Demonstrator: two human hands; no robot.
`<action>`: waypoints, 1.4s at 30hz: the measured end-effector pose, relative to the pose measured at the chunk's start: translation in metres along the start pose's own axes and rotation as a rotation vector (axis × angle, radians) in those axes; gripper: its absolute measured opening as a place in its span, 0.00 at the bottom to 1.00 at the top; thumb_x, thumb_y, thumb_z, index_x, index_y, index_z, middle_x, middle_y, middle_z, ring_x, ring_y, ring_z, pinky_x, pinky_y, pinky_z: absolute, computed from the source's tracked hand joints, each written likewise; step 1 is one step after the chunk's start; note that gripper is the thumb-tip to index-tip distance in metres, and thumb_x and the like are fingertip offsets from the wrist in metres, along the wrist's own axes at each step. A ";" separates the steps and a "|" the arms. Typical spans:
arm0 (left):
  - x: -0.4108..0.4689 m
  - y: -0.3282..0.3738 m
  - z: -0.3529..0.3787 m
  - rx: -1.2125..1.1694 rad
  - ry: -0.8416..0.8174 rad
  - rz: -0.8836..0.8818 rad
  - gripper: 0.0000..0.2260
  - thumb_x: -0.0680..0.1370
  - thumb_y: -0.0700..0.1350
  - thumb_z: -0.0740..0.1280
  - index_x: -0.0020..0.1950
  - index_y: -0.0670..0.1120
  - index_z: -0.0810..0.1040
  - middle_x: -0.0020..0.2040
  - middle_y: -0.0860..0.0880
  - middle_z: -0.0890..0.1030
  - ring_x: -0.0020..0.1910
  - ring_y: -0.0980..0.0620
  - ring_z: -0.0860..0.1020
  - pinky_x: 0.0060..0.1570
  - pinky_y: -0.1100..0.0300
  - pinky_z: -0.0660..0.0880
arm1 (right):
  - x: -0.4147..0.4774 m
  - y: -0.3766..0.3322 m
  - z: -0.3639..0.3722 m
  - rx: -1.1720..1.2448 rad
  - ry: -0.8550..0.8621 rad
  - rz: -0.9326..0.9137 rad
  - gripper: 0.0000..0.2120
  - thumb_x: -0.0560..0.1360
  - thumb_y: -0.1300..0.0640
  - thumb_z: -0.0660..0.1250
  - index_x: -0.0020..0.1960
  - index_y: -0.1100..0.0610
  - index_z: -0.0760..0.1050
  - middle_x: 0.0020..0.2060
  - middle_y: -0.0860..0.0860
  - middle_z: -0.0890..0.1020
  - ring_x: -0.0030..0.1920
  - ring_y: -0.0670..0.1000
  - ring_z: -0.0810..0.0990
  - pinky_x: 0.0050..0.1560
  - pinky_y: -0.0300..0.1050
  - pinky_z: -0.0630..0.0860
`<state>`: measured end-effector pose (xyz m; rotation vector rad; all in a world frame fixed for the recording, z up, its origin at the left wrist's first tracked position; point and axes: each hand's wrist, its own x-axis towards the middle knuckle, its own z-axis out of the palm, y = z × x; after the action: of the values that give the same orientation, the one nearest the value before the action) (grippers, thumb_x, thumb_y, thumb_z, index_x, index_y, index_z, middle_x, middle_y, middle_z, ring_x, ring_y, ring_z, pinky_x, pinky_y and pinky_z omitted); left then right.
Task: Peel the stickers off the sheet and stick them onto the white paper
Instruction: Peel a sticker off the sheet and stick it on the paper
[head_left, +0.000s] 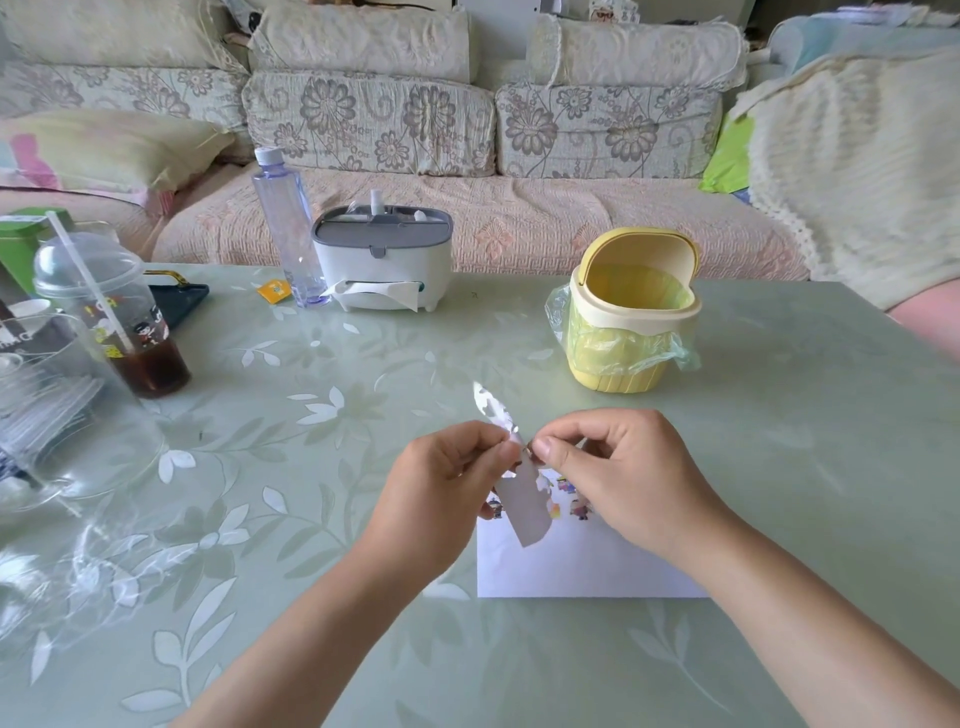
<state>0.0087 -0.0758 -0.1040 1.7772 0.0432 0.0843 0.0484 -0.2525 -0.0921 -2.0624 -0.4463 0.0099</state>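
Observation:
A narrow strip of sticker sheet (522, 506), white with cut-out gaps, is held above the table. My left hand (447, 478) pinches it near the middle. Close beside it, my right hand (613, 467) pinches at the strip with thumb and forefinger; whether a sticker is between those fingers is hidden. Beneath the hands lies the white paper (582, 566), with several small colourful stickers (576, 506) along its far edge, partly covered by my right hand.
A yellow mini bin (631, 322) with a plastic liner stands behind the hands. Farther back are a tissue box (382, 260) and a clear bottle (288, 234). A lidded cup with dark drink (119, 317) and clear plastic packaging (57, 415) crowd the left. A sofa runs behind the table.

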 end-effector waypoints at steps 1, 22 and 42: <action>0.000 0.000 0.000 -0.030 0.009 -0.006 0.08 0.80 0.41 0.68 0.42 0.44 0.84 0.35 0.53 0.83 0.34 0.58 0.77 0.35 0.66 0.76 | 0.001 -0.001 0.000 0.025 0.018 0.017 0.09 0.77 0.58 0.71 0.39 0.49 0.84 0.26 0.45 0.79 0.26 0.48 0.74 0.35 0.57 0.80; -0.011 0.008 0.005 -0.269 0.112 -0.138 0.05 0.78 0.45 0.72 0.46 0.48 0.88 0.40 0.50 0.87 0.38 0.53 0.84 0.35 0.63 0.78 | -0.002 -0.020 0.009 -0.143 0.149 -0.062 0.04 0.73 0.52 0.74 0.38 0.46 0.84 0.29 0.36 0.79 0.27 0.50 0.77 0.34 0.49 0.80; -0.013 0.008 0.020 -0.511 0.167 -0.247 0.05 0.77 0.43 0.72 0.44 0.47 0.88 0.37 0.49 0.84 0.34 0.58 0.78 0.35 0.64 0.78 | 0.001 -0.024 0.017 0.304 0.103 0.318 0.08 0.76 0.57 0.70 0.40 0.58 0.82 0.22 0.47 0.75 0.23 0.46 0.71 0.25 0.37 0.69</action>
<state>-0.0031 -0.0979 -0.1008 1.2402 0.3326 0.0580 0.0388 -0.2270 -0.0806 -1.8030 -0.0449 0.1522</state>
